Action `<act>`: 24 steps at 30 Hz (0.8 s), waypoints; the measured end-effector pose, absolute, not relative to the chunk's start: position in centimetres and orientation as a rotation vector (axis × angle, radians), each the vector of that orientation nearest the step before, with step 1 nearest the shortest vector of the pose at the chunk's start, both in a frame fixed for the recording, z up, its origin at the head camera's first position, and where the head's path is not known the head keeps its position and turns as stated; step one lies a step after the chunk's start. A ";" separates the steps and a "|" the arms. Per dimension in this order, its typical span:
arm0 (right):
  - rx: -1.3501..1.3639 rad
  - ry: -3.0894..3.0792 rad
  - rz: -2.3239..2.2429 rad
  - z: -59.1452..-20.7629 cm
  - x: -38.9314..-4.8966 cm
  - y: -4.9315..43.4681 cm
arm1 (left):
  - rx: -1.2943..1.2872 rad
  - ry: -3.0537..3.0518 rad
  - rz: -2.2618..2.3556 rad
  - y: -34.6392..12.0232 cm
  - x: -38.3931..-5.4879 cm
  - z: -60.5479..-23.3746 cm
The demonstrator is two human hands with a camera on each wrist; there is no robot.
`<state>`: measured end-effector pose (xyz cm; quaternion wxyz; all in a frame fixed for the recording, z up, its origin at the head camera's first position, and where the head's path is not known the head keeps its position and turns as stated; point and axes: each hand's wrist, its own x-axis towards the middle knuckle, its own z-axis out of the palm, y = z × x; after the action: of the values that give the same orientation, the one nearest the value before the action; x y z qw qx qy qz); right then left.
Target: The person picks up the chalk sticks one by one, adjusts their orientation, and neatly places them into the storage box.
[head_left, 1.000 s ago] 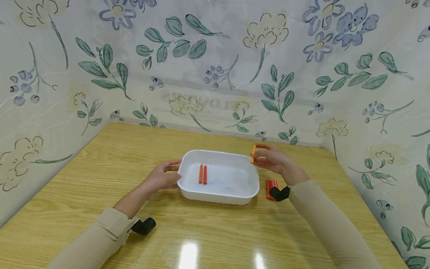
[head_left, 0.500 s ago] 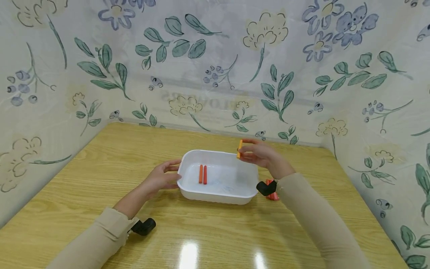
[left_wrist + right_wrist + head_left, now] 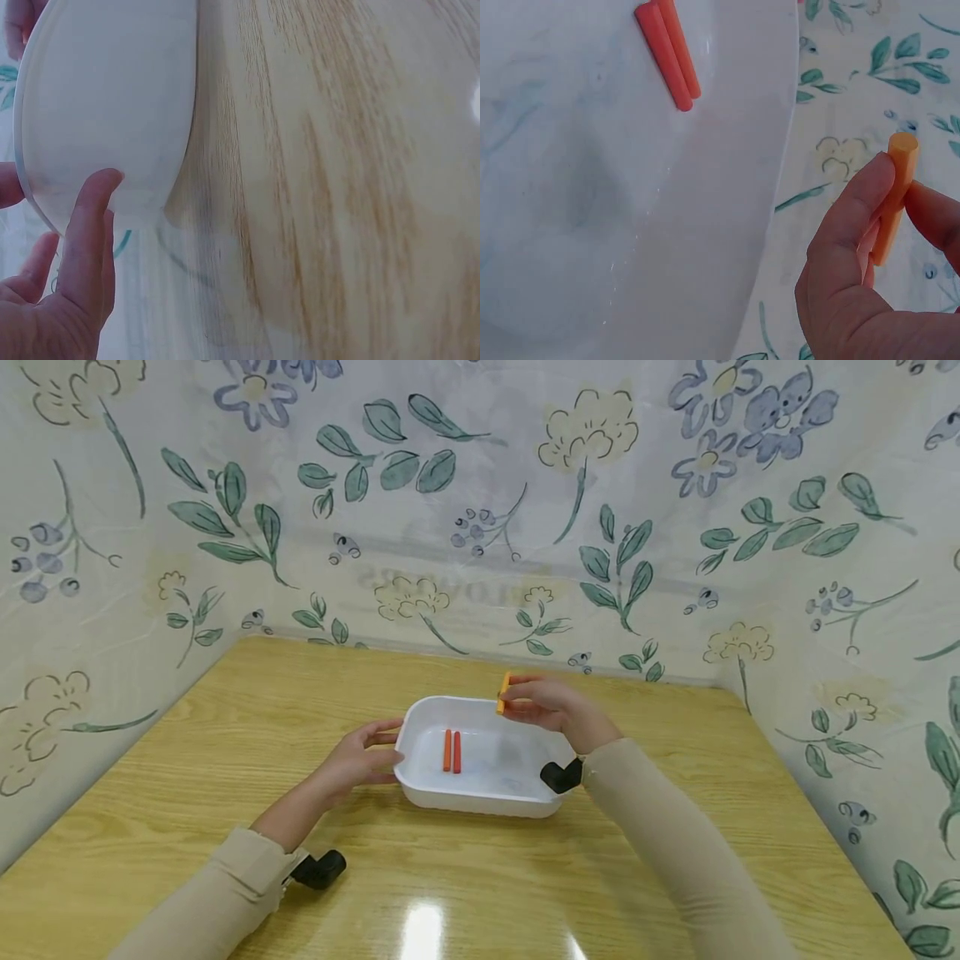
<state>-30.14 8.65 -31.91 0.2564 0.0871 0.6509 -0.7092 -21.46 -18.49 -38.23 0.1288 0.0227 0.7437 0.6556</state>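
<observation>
A white plastic tub (image 3: 480, 802) sits on the table, with an orange crayon (image 3: 447, 750) and a red crayon (image 3: 457, 752) lying side by side on its floor. My left hand (image 3: 367, 754) holds the tub's left end, one digit over the rim and other fingers against the outer wall (image 3: 112, 97). Above the tub's back rim, my right hand (image 3: 543, 702) pinches a yellow-orange crayon (image 3: 504, 693) between thumb and fingers. The right wrist view shows this crayon (image 3: 895, 199) held lengthwise, its flat round end exposed.
The wood-grain table (image 3: 315, 677) spreads around the tub. A flower-patterned cloth (image 3: 480, 527) encloses the back and both sides. Black wrist camera mounts (image 3: 318, 870) stick out beneath the sleeves, the right one overlapping the tub's right end in the head view.
My right hand has moved left with the yellow-orange crayon, from the tub's right corner to over its back rim. Its arm now hides the crayon pile to the right. My left hand has stayed put.
</observation>
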 end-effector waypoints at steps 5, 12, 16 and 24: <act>0.224 1.741 -1.889 -32.3 -30.3 7.7 | 0.057 2.166 1.904 -18.5 -21.3 -38.2; 0.211 1.762 -1.816 -32.7 -30.3 6.8 | 0.041 2.154 1.909 -18.4 -21.3 -38.1; 0.192 1.768 -1.765 -33.0 -30.5 6.4 | 0.048 2.152 1.907 -18.4 -21.3 -38.1; 0.145 1.782 -1.604 -33.9 -30.9 5.7 | 0.034 2.160 1.907 -18.4 -21.3 -38.1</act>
<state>-30.89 5.74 -33.93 0.3614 0.0562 0.6917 -0.6228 -21.31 -18.41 -38.08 0.1295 0.0117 0.7432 0.6563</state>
